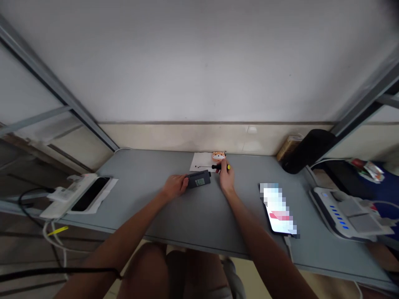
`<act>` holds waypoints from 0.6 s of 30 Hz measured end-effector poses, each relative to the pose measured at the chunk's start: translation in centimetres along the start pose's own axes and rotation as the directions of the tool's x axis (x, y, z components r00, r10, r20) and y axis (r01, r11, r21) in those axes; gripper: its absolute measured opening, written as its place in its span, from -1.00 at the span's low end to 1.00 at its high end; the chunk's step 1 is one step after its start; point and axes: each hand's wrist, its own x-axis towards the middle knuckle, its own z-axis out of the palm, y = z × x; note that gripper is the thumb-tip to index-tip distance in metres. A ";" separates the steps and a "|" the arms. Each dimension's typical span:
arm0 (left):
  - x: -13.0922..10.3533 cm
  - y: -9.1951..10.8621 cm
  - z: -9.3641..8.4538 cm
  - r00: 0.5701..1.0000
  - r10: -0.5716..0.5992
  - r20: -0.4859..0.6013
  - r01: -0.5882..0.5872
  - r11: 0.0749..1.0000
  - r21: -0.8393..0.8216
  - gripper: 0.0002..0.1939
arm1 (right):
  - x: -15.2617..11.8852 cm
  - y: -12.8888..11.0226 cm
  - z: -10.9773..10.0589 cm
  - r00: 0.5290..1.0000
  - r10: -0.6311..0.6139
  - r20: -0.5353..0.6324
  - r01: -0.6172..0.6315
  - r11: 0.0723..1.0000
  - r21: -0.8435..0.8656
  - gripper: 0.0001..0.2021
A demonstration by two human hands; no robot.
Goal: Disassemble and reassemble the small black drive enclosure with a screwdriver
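My left hand (175,187) is closed round the left end of a dark grey box-shaped device (199,179) with vent slots along its edge and a greenish label on its face. The device is tilted just above or on the grey table. In my right hand (226,176) is a screwdriver (217,167) with a black and yellow handle. Its thin shaft points left, over a white sheet of paper (201,157). A few tiny dark bits, perhaps screws, lie on the paper near the tip. Behind my right fingers sits an orange and white animal-faced item (218,156).
A lit phone (278,209) with a cable lies right of my right arm. Further right are a white power strip (346,216) with plugs and a black cylinder (308,151). On the left, a dark phone (91,194) rests on white paper. A wall (199,139) closes the back.
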 end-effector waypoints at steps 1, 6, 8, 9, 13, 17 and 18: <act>0.0 0.0 0.0 1.000 -0.001 0.009 0.001 1.000 0.000 -0.49 | 0.0 0.0 -0.1 1.000 0.004 -0.011 -0.004 1.000 0.005 -0.50; 0.3 0.2 -0.2 0.999 -0.002 0.042 0.002 1.000 -0.011 -0.50 | 0.0 -0.1 -0.2 0.998 0.027 -0.064 -0.026 0.999 0.025 -0.54; 0.3 0.2 -0.3 0.999 -0.009 0.049 0.010 1.000 -0.016 -0.50 | 0.0 0.0 -0.2 0.996 0.039 -0.075 -0.036 0.999 0.039 -0.54; 0.3 0.2 -0.3 0.999 -0.015 0.052 0.016 1.000 -0.018 -0.49 | 0.0 0.0 -0.2 0.996 0.047 -0.079 -0.043 0.998 0.049 -0.54; 0.3 0.2 -0.3 0.997 -0.037 0.066 0.039 0.999 -0.022 -0.46 | 0.1 0.4 -0.3 0.991 0.090 -0.097 -0.081 0.992 0.095 -0.52; 0.1 0.2 -0.2 0.996 -0.066 0.059 0.068 0.997 -0.035 -0.44 | 0.3 0.7 -0.7 0.982 0.136 -0.131 -0.119 0.985 0.125 -0.50; 0.1 0.2 -0.1 0.996 -0.076 0.051 0.078 0.996 -0.039 -0.43 | 0.3 0.8 -0.8 0.980 0.143 -0.138 -0.125 0.984 0.128 -0.49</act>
